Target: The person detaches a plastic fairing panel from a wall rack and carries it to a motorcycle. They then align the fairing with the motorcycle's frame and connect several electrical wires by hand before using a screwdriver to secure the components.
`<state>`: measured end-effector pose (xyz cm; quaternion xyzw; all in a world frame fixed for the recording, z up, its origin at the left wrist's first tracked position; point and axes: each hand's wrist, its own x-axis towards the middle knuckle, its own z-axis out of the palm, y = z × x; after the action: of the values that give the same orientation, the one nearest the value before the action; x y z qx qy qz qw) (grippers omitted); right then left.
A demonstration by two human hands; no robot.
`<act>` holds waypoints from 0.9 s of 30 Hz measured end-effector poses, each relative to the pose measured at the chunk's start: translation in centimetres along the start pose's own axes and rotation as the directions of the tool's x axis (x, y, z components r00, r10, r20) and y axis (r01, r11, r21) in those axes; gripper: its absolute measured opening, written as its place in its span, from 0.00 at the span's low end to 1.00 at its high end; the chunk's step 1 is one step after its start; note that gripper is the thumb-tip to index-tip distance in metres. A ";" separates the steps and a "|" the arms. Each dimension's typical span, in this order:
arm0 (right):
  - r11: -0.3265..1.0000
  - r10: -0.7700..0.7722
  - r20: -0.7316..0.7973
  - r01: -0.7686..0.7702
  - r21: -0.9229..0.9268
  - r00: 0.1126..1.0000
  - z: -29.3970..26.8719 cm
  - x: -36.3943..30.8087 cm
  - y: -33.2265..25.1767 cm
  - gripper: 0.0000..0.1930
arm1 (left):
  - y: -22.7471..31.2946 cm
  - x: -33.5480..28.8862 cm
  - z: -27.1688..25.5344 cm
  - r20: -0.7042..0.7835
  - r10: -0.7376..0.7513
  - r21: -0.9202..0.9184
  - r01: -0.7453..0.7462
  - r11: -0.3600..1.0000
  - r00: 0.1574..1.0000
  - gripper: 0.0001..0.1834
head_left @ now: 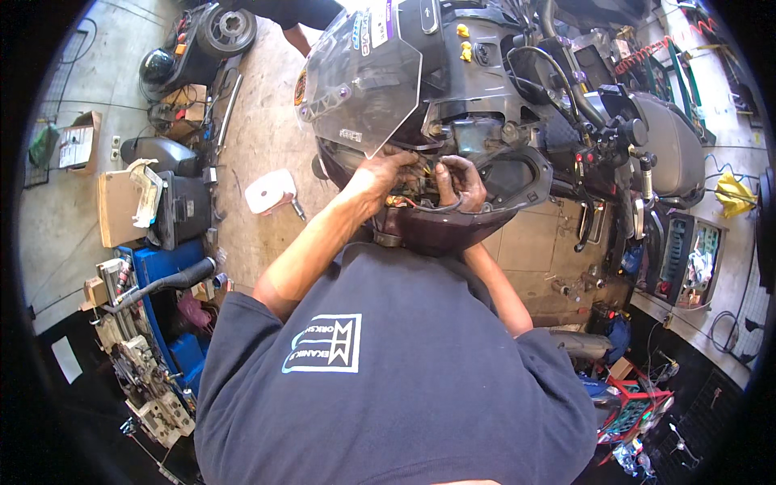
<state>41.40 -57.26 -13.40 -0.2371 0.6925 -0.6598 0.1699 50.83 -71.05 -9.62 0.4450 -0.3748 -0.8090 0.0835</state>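
Wiring [427, 170] partly hidden between half-curled hands [462, 186], left fingertips obscured, whether anything is gripped — cannot tell

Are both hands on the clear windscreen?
No, the right hand is down at the open maroon front fairing, apart from the clear windscreen.

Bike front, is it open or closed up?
Open: wiring shows between the left hand and the right hand.
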 end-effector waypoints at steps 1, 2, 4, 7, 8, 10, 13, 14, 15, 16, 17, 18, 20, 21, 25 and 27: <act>0.997 -0.069 0.012 0.069 -0.027 0.998 -0.1 0.1 -0.2 0.08 | 0.0 0.0 0.0 -0.003 -0.004 -0.028 0.004 1.000 1.000 0.10; 0.986 -0.154 0.027 0.155 -0.053 0.988 -0.1 0.2 -0.4 0.08 | -0.1 0.0 0.0 -0.016 -0.014 -0.062 0.013 0.998 1.000 0.08; 0.968 -0.226 0.040 0.229 -0.099 0.973 -0.3 0.6 -0.9 0.07 | -0.1 0.3 -0.3 0.032 -0.032 -0.132 0.036 0.991 0.999 0.08; 0.906 -0.359 0.088 0.370 -0.208 0.929 -0.4 1.1 -1.5 0.06 | -0.4 0.7 -0.5 0.090 -0.063 -0.262 0.085 0.961 0.994 0.06; 0.895 -0.372 0.109 0.387 -0.220 0.922 -0.5 1.2 -1.6 0.06 | -0.5 0.8 -0.6 0.102 -0.076 -0.317 0.105 0.943 0.992 0.06; 0.886 -0.380 0.123 0.399 -0.236 0.917 -0.6 1.2 -1.7 0.06 | -0.6 1.0 -0.7 0.106 -0.079 -0.334 0.110 0.936 0.991 0.07; 0.881 -0.405 0.136 0.426 -0.206 0.904 -0.5 1.1 -1.5 0.06 | -0.6 1.0 -0.7 0.080 -0.100 -0.363 0.123 0.924 0.992 0.08; 0.912 -0.357 0.117 0.373 -0.172 0.927 -0.3 0.9 -1.4 0.07 | -0.6 1.0 -0.7 0.062 -0.124 -0.367 0.138 0.920 0.990 0.08; 0.934 -0.323 0.105 0.335 -0.127 0.941 -0.2 0.8 -1.2 0.08 | -0.5 0.9 -0.7 0.063 -0.128 -0.364 0.142 0.920 0.990 0.08; 0.939 -0.303 0.094 0.314 -0.140 0.948 0.0 0.7 -1.0 0.08 | -0.4 0.9 -0.7 0.071 -0.125 -0.368 0.143 0.919 0.990 0.08; 0.953 -0.281 0.074 0.287 -0.097 0.957 0.2 0.7 -0.8 0.10 | -0.4 0.9 -0.7 0.061 -0.125 -0.374 0.139 0.917 0.990 0.09; 0.960 -0.272 0.062 0.275 -0.046 0.960 0.3 0.6 -0.6 0.11 | -0.3 0.8 -0.6 0.069 -0.141 -0.396 0.157 0.905 0.988 0.09; 0.963 -0.262 0.040 0.264 -0.052 0.964 0.5 0.6 -0.2 0.13 | -0.2 0.8 -0.6 0.068 -0.132 -0.366 0.148 0.919 0.989 0.09; 0.959 -0.279 0.036 0.280 -0.046 0.960 0.6 0.7 -0.1 0.14 | -0.2 0.7 -0.6 0.051 -0.117 -0.364 0.127 0.923 0.992 0.09; 0.959 -0.277 0.007 0.277 -0.057 0.961 0.8 1.0 0.0 0.15 | 0.0 0.9 -0.7 0.048 -0.168 -0.342 0.174 0.924 0.985 0.09; 0.950 -0.302 0.004 0.302 -0.078 0.953 0.8 1.2 -0.2 0.16 | 0.0 1.0 -0.8 0.047 -0.176 -0.360 0.181 0.915 0.983 0.10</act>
<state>40.90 -58.59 -13.18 -0.3439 0.6737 -0.6517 0.0548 50.90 -71.95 -10.52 0.4485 -0.1774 -0.8716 0.0877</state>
